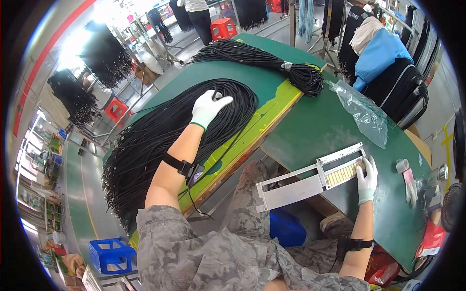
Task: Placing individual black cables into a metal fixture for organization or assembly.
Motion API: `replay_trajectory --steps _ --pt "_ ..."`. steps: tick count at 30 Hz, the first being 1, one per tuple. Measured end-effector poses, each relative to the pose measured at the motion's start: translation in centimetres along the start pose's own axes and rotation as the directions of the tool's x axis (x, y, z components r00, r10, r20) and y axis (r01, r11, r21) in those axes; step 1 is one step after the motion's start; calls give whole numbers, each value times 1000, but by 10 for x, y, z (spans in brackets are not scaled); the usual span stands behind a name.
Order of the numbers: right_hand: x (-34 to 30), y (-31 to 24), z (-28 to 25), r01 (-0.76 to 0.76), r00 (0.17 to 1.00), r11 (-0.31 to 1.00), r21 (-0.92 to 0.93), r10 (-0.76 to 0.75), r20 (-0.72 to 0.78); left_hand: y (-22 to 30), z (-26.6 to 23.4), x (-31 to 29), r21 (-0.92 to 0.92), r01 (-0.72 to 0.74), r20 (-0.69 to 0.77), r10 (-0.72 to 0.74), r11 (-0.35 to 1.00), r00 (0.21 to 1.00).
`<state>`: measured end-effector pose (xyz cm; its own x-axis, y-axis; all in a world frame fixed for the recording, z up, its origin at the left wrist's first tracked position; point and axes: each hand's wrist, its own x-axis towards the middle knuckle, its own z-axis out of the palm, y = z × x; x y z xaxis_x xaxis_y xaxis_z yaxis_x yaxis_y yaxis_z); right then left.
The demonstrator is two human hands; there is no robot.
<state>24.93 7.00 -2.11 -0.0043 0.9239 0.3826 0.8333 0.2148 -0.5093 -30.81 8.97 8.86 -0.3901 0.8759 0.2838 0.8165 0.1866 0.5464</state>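
Note:
A large pile of long black cables (160, 123), looped at its right end, lies on the table to my left. My left hand (208, 107), in a white glove, rests on the looped end; its fingers curl onto a black cable and the thumb sticks out sideways. My right hand (367, 175), also gloved, grips the right end of a long silver metal frame (293, 195). A row of pale yellow blocks (341, 173) sits in that end, partly under my thumb. The frame lies tilted, its left part reaching past the table edge over my lap.
A tied bundle of black cables (247, 57) lies across the far table. Clear plastic film (361, 114) and a tape roll (402, 166) are at right on the green table (310, 126). A blue crate (111, 255) stands lower left. Racks of hanging cables and a person stand beyond.

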Motion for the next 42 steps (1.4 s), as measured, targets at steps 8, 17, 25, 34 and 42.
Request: replay_trajectory --steps 8,17,25,34,42 --pt "0 -1 3 13 1000 1000 9 -13 -28 -19 9 0 -629 49 -60 -111 776 992" --pt "1 -1 -1 5 1000 999 45 -5 11 -17 -4 -10 -821 234 133 -223 521 966" --pt "0 -1 0 -1 1000 1000 17 1 -3 -12 -14 -14 -781 222 187 -121 583 975" --pt "1 -3 0 4 1000 1000 22 -4 5 -14 -17 -13 -851 296 275 -112 434 955" --pt "1 3 1 7 1000 1000 26 -8 10 -5 -20 -1 -804 392 382 -118 446 917"
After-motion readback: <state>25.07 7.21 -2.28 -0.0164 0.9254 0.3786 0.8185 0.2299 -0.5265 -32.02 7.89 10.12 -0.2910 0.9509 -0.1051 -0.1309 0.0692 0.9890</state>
